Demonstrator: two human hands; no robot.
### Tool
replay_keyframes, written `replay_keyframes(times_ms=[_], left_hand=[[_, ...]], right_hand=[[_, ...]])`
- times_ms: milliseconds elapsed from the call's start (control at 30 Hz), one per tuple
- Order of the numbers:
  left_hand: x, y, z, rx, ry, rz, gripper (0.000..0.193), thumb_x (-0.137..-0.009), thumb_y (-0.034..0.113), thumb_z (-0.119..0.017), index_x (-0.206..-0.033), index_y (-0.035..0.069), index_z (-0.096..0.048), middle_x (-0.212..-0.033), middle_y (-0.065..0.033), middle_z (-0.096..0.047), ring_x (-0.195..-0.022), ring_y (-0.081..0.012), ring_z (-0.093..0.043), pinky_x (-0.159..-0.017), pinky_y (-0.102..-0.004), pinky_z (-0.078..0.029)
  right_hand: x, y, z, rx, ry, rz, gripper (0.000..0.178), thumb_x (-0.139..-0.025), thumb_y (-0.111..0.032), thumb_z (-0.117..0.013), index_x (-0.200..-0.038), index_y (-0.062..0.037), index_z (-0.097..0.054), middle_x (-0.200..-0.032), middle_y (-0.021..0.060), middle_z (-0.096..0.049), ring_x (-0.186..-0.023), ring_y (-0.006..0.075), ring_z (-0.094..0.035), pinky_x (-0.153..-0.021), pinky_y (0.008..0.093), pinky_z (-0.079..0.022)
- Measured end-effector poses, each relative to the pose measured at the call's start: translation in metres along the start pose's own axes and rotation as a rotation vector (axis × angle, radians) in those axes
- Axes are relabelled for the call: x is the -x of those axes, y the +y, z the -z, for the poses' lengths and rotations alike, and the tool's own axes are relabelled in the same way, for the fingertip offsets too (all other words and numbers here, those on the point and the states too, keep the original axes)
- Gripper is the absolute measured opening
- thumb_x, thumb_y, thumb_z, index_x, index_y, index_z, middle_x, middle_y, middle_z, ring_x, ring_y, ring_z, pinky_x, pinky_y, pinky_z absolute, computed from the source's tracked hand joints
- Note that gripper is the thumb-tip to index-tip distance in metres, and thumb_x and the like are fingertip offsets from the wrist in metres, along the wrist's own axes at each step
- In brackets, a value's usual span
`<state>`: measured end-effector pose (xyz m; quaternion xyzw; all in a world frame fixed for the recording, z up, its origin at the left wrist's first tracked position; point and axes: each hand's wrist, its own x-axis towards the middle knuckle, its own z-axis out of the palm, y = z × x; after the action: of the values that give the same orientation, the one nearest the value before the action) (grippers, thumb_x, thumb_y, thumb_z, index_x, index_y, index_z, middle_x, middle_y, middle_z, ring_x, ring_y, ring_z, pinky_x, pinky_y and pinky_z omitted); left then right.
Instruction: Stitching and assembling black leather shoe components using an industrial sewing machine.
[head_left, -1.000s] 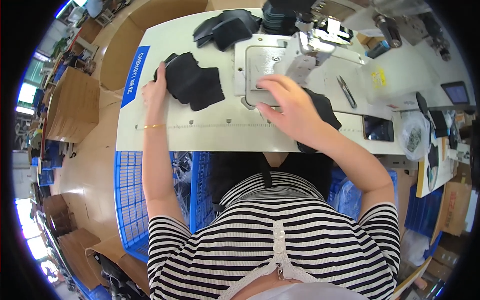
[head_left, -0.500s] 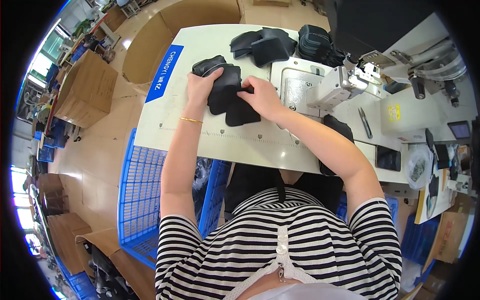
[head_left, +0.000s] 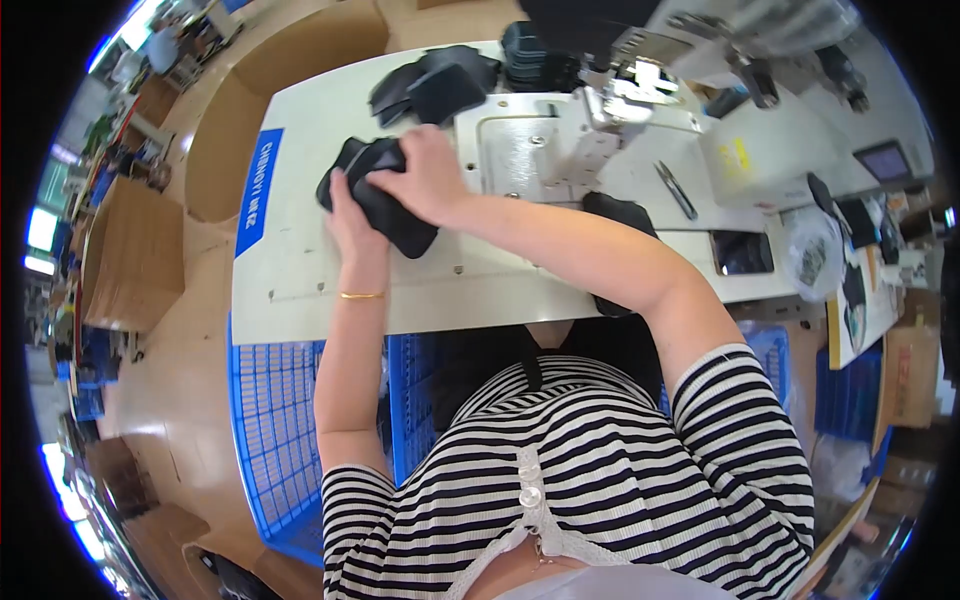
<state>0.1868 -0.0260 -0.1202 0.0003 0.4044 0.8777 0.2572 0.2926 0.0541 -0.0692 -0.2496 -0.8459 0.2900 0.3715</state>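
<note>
Over the left part of the white sewing table (head_left: 300, 230), both my hands are closed on a bundle of black fabric pieces (head_left: 405, 230). My left hand (head_left: 352, 222) grips its left side from below, with the thumb up against the pieces. From the right, my right hand (head_left: 430, 178) lies over the upper part, fingers curled onto it. The bundle is tilted, and its lower end sticks out below my right hand. Behind it, more flat black pieces (head_left: 445, 92) lie loosely overlapped. A neat stack of black pieces (head_left: 535, 60) stands beside them.
A sewing machine (head_left: 595, 125) with a metal plate stands right of my hands. Metal tweezers or snips (head_left: 675, 190), a phone (head_left: 743, 252) and a dark cloth-like item (head_left: 620, 215) lie farther right. Blue baskets (head_left: 275, 420) sit below the table edge; a large cardboard box (head_left: 135, 255) is left.
The fanned-out pieces are now gathered into a more compact bundle. My right hand has moved from the lower piece up over the bundle. The whole view has shifted.
</note>
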Motion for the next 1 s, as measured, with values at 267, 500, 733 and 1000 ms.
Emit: replay_keyframes(times_ms=[267,500,733,1000], left_hand=[[0.045,0.006,-0.035,0.071,-0.074,0.171,0.045,-0.099,0.035,-0.036,-0.116,0.001,-0.06,-0.114,-0.014,-0.065,-0.107,-0.0274,-0.062,-0.095,-0.0415,-0.049],[0.023,-0.011,-0.012,0.187,0.021,0.198,0.028,-0.094,0.021,-0.06,-0.113,0.0,-0.06,-0.108,-0.0142,-0.066,-0.095,-0.0284,-0.067,-0.082,-0.0424,-0.058],[0.044,0.007,-0.018,0.219,0.076,0.161,0.028,-0.093,0.014,-0.061,-0.117,0.001,-0.055,-0.111,-0.0159,-0.064,-0.096,-0.0315,-0.067,-0.08,-0.0448,-0.059],[0.041,0.007,0.005,0.226,-0.043,0.403,0.031,-0.095,0.022,-0.06,-0.116,-0.001,-0.06,-0.109,-0.0173,-0.067,-0.096,-0.0318,-0.068,-0.084,-0.045,-0.058]], right_hand=[[0.018,-0.01,0.037,0.05,0.005,0.335,0.035,-0.069,-0.013,-0.074,-0.1,-0.0048,-0.06,-0.092,0.0094,-0.065,-0.101,0.0294,-0.056,-0.091,0.044,-0.039],[0.016,0.008,0.064,-0.094,-0.32,-0.076,0.047,-0.075,-0.032,-0.075,-0.102,0.0028,-0.058,-0.096,0.0259,-0.066,-0.093,0.0419,-0.064,-0.081,0.0437,-0.05],[0.013,0.001,0.13,-0.655,-0.64,-0.395,0.039,-0.079,-0.019,-0.078,-0.109,0.0012,-0.063,-0.099,0.0069,-0.068,-0.087,0.0134,-0.064,-0.078,0.0294,-0.052],[0.029,0.002,0.214,-0.743,-0.446,-0.727,0.037,-0.086,-0.019,-0.073,-0.112,0.0032,-0.061,-0.1,0.0099,-0.069,-0.08,0.0139,-0.068,-0.069,0.0277,-0.057]])
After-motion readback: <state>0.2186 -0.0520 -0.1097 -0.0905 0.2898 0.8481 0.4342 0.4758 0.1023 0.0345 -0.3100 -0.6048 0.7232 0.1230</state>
